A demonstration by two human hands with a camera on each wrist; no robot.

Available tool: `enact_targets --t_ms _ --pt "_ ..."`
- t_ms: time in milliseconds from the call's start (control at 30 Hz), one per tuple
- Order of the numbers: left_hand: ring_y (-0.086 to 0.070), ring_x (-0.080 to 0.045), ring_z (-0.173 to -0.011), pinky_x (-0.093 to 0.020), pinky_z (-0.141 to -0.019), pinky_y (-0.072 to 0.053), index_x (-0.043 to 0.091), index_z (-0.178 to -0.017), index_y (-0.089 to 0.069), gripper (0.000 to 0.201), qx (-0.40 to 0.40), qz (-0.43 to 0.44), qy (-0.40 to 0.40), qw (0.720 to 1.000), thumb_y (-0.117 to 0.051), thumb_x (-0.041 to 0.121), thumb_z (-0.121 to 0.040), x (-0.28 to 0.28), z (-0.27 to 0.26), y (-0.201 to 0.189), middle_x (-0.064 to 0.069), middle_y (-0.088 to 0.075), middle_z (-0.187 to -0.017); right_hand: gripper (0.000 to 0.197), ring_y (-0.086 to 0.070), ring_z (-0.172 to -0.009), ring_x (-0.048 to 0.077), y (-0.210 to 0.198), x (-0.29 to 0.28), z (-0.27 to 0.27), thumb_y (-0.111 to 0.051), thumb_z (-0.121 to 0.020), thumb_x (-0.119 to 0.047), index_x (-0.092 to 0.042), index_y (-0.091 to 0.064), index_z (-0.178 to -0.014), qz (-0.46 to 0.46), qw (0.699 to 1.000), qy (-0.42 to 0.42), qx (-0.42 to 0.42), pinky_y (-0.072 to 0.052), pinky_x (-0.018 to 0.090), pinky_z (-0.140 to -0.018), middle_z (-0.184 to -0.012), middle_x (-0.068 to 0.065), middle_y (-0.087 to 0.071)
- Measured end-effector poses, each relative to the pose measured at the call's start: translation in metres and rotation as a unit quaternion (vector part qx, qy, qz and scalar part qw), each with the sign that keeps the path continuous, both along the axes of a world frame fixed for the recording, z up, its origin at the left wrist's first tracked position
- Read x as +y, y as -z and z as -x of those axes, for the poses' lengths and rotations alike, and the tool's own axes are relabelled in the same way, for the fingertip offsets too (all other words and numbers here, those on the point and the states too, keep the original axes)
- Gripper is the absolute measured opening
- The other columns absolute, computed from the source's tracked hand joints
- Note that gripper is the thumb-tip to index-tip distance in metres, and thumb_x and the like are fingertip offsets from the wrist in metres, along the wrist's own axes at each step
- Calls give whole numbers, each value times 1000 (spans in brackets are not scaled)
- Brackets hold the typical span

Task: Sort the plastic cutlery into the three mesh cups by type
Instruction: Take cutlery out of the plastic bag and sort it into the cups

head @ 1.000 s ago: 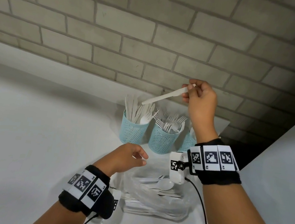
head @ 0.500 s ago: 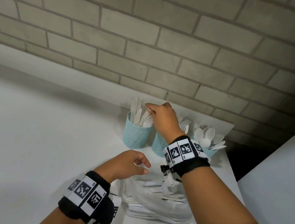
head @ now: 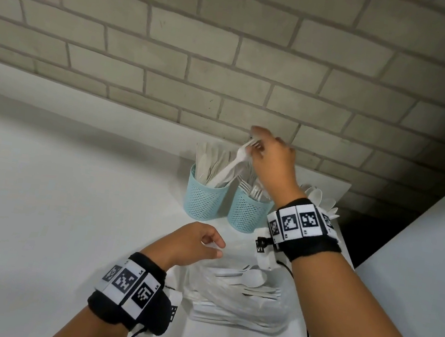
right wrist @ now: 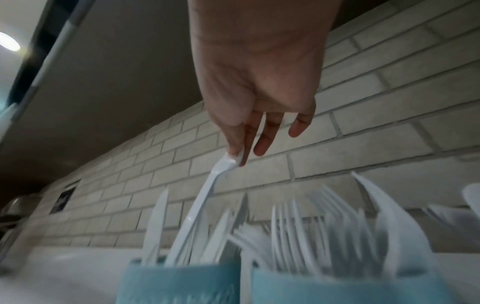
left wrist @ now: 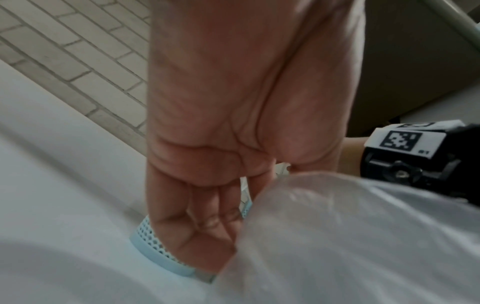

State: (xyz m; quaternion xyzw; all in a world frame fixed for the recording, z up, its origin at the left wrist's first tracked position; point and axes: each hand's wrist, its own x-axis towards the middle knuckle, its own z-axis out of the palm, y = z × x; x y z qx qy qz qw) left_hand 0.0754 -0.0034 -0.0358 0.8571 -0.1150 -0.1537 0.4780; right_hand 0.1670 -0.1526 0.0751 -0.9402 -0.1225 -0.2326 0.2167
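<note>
White plastic knife (head: 228,169), slim, slanted in the left pale-blue mesh cup (head: 202,200); right hand (head: 272,161) pinches its end, previously held aloft. Left hand (head: 190,245) pinches the clear plastic bag (head: 240,299), unchanged.

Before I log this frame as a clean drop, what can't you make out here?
- Third mesh cup: head view, hidden behind the right wrist band; only spoons show.
- Left hand grip: left wrist view, plastic bag covers the fingertips.
- Piece held by the right hand: blurred, type unclear.
</note>
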Motion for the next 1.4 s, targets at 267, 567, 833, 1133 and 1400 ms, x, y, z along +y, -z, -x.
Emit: enact_targets --t_ms 267,567,833,1133,1400 --pt "-48 -4 -98 -16 -83 -35 19 -104 -67 21 -4 -9 19 1000 -69 17 -83 -5 4 -2 7 -58 -105 24 -59 -83 22 -27 -34 12 -49 -90 -4 -10 -63 -109 -198 974 51 -101 -47 28 -72 -98 13 -68" --pt "-47 -5 -106 -17 -88 -31 21 -101 -66 16 5 -17 31 999 -67 18 -85 -16 5 -5 7 -56 -112 28 -54 -108 25 -37 -113 48 -42 -98 -14 -15 -60 -119 -142 940 233 -205 -43 31 -88 -113 10 -63" --pt "-51 -8 -110 -17 -87 -34 21 -100 -66 16 7 -24 34 999 -68 20 -84 -21 9 -6 7 -56 -112 30 -49 -111 33 6 -126 55 -40 -99 -18 -15 -61 -121 -118 949 262 -131 -39 44 -92 -115 13 -64" --pt "-50 -5 -98 -9 -73 -35 17 -106 -67 21 -11 -12 17 1000 -67 21 -85 -13 7 -7 11 -55 -100 34 -50 -114 39 36 -109 41 -41 -96 -18 -18 -60 -125 -39 956 275 100 -40 44 -94 -122 20 -60" --pt "-48 -3 -99 -1 -70 -31 16 -106 -67 22 -7 -11 9 1000 -66 21 -85 -10 8 -6 10 -55 -102 32 -37 -120 30 15 -21 16 -53 -91 -29 -19 -63 -120 39 995 94 3 -31 37 -95 -127 9 -57"
